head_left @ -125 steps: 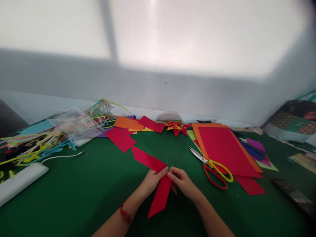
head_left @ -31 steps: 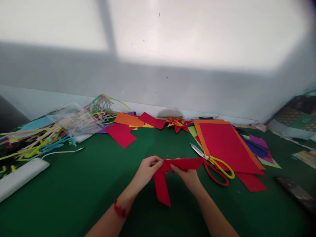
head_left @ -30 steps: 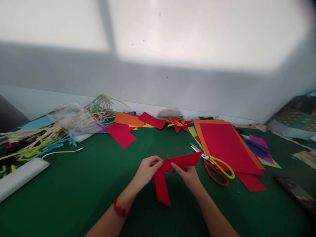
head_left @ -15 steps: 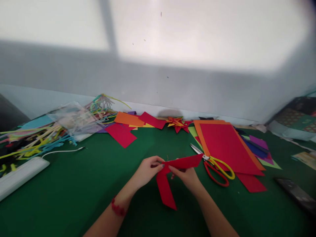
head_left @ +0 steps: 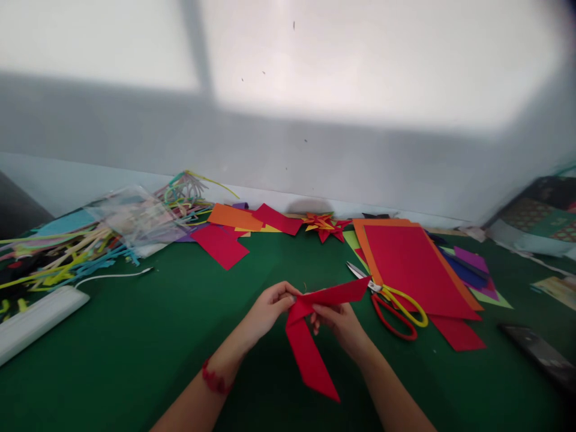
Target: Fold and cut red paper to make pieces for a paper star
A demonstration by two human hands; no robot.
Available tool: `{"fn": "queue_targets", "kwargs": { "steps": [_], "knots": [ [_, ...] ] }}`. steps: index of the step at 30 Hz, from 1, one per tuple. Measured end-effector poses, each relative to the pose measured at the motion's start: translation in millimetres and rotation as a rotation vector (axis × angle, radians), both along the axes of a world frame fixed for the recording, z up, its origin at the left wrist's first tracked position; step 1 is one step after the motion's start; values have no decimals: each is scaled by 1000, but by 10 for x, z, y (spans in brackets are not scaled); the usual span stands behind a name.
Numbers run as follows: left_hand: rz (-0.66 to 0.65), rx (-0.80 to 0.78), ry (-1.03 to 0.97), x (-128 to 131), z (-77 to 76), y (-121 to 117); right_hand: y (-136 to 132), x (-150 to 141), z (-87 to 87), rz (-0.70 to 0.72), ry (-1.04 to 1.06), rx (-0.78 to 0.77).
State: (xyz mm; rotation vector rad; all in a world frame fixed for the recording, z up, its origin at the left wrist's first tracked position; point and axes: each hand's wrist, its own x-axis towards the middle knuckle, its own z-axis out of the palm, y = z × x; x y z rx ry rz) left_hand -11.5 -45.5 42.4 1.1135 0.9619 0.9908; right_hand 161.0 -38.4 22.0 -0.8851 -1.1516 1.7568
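Observation:
Between my hands is a folded red paper strip, creased near its middle so that one arm points right and the other hangs down toward me. My left hand pinches the strip at its folded corner, thumb on top. With thumb and fingers, my right hand grips the right-pointing arm from below; some of its fingertips are hidden behind the paper. Scissors with yellow and red handles lie just right of the strip, blades slightly apart.
Red and orange sheets are stacked at the right, beside a phone. Folded paper stars and loose red paper lie near the wall. Pipe cleaners and a white power strip are at the left.
The hanging arm of the strip has swung outward to the right and shows more of its length. My right thumb has shifted slightly right along the paper; both hands keep hold.

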Motion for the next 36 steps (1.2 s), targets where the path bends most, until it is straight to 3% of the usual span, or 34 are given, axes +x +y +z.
{"fn": "queue_targets", "kwargs": {
  "steps": [11,15,20,29,36],
  "knots": [
    [25,-59,-78,-15,-10,16,0,-16,90,-176,-152,202],
    [2,-68,-50,-53,-7,18,8,20,89,-68,-194,235],
    [-2,-59,-48,-74,-11,15,28,84,113,79,-205,420],
    [11,-106,-103,-51,-72,16,15,119,151,90,-440,724],
    [90,-151,-74,2,-88,30,-7,116,182,122,-469,752]
  ]
}}
